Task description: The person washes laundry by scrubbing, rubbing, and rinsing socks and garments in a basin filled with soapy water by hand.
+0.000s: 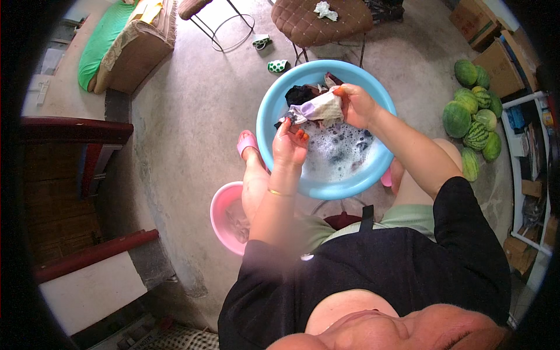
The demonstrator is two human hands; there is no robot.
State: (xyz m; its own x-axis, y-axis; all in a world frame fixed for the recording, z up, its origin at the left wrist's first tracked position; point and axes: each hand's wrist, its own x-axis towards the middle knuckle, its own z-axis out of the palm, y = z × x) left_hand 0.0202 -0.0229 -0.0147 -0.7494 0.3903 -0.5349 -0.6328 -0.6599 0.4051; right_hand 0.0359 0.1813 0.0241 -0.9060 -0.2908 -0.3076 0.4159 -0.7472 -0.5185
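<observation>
A large blue plastic basin [326, 192] stands before me, holding foamy water [337, 151]. Above it, a wet white sock-like cloth with a lilac patch [317, 109] is stretched between my two hands. My left hand [291, 142] pinches its dark patterned end between thumb and finger, the other fingers curled. The wider, pale end is gripped by my right hand [356, 105]. Behind the cloth, a black cloth [299, 94] and other wet clothes lie at the basin's far side. Part of what lies in the foam is hidden.
A pink basin [218, 218] with cloth in water stands by my left leg. Green-dotted slippers [277, 66] and a brown quilted stool [321, 26] are beyond the blue basin. Watermelons [457, 119], cardboard boxes [498, 68] and a white shelf [516, 197] are at right.
</observation>
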